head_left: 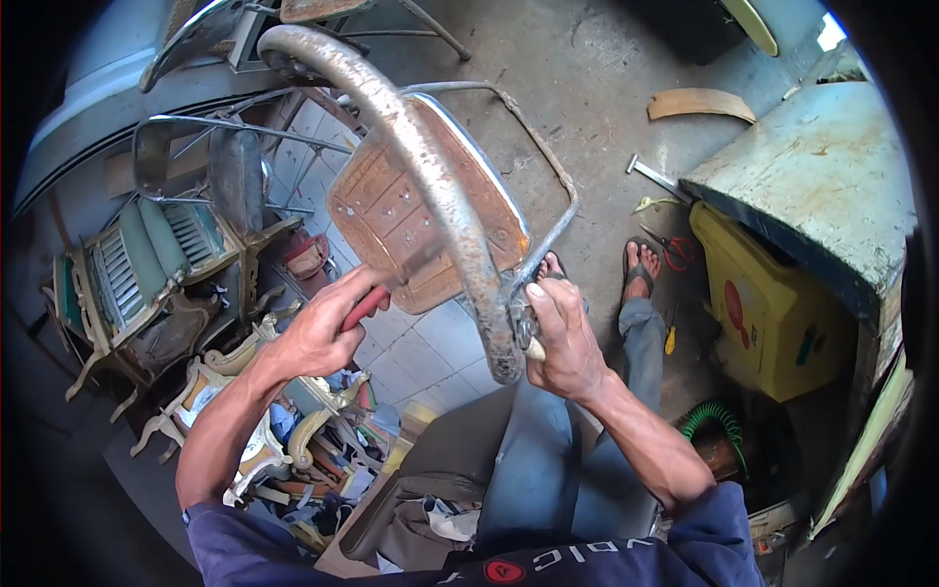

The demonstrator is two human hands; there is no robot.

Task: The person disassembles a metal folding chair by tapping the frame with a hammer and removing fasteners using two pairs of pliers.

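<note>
A metal chair frame with a worn, rusty bent tube (421,157) stands tilted in front of me. Its brown seat underside (377,210) shows behind the tube. My left hand (323,328) is closed around a red-handled tool (366,307), whose blurred metal end points at the tube. My right hand (569,342) is closed at the tube's lower end, beside a joint with thinner grey tubing (556,235). A pale, rounded handle end (535,349) and some metal show at its fingers; the rest is hidden by the hand.
Red-handled scissors (677,250), a hammer (657,179) and a curved wooden piece (701,103) lie on the floor to the right. A worn workbench (812,166) stands above a yellow container (773,313). Chair frames (161,264) and scraps crowd the left. A green coiled hose (719,421) is lower right.
</note>
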